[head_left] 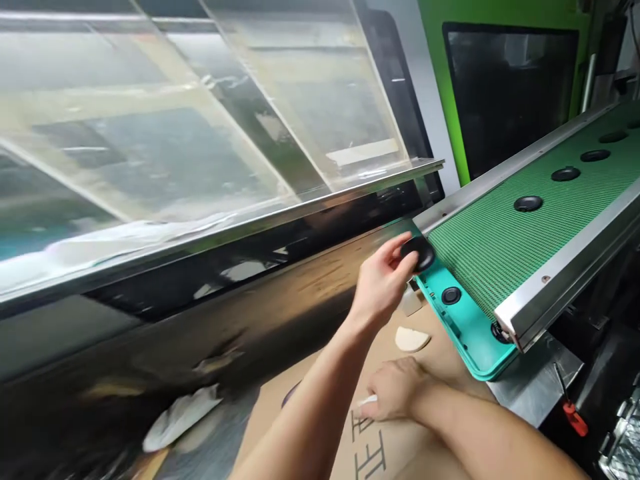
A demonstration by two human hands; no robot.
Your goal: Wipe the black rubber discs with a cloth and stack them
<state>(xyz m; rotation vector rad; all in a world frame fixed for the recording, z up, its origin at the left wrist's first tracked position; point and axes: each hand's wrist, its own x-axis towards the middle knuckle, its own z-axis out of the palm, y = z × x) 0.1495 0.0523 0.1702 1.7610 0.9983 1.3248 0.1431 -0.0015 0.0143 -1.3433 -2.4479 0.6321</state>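
Observation:
My left hand (381, 287) pinches a round black plastic cap (419, 255) between thumb and fingers, over the far end of a teal tray (480, 357). In that tray, below the conveyor's end, lies another round black cap (451, 295), and a further one (500, 332) is partly hidden by the conveyor frame. My right hand (397, 388) rests on a brown cardboard sheet (420, 440) with its fingers closed round a small white thing (369, 400), mostly hidden in the grip. Just beyond it lies a cream half-round piece (412, 339).
A green conveyor belt (500, 247) with metal side rails carries several black caps in a row. Machine window panels (200, 133) stand on the left. A red-handled tool (575, 419) is at lower right, and a white glove-like cloth (180, 417) at lower left. Dark marks are on the cardboard.

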